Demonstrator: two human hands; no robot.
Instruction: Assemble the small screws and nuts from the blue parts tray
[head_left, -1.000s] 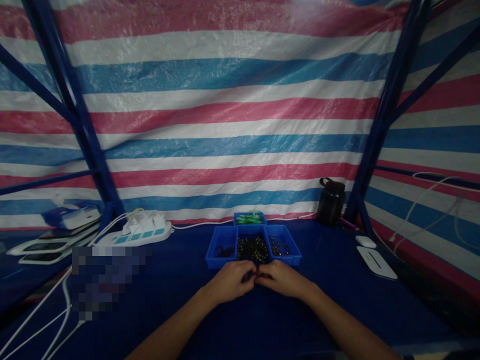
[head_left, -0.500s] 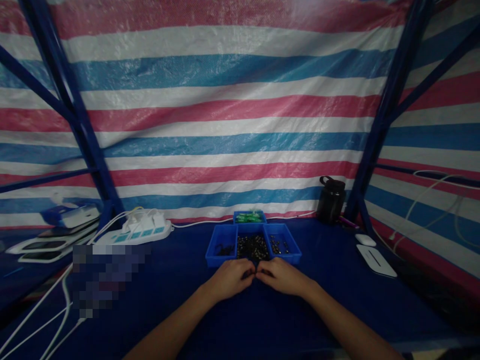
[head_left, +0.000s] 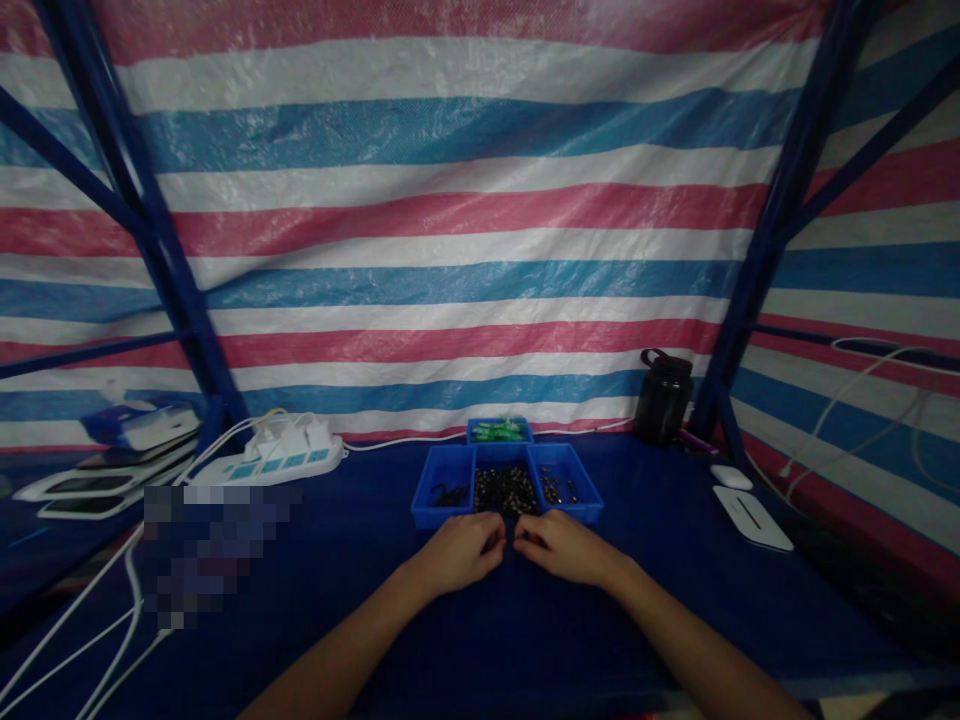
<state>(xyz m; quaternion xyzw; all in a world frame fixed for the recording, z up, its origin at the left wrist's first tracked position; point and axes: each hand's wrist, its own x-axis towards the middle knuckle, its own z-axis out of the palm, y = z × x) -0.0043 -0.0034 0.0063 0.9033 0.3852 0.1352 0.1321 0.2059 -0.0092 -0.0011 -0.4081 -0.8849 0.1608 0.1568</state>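
My left hand (head_left: 466, 548) is closed, its fingers curled together just in front of the blue bins. Facing it across a narrow gap, my right hand (head_left: 556, 545) is closed too, thumb and fingers pinched. Whatever either holds is too small or hidden to make out. Behind them, the middle blue bin (head_left: 501, 456) is full of small dark and brassy pieces (head_left: 507, 490). Black pieces (head_left: 450, 495) lie in the left blue bin (head_left: 427, 480). A few small metal parts (head_left: 555, 488) are in the right blue bin (head_left: 585, 482).
A small blue bin with green pieces (head_left: 499, 431) stands at the back. To the left are a white power strip (head_left: 300, 460), white cables (head_left: 131, 580) and stacked devices (head_left: 97, 485). A dark bottle (head_left: 663, 398), white case (head_left: 731, 477) and flat white device (head_left: 752, 518) stand right.
My hands have drawn slightly apart, so a small gap shows between the fingertips that were close together. The bins look the same.
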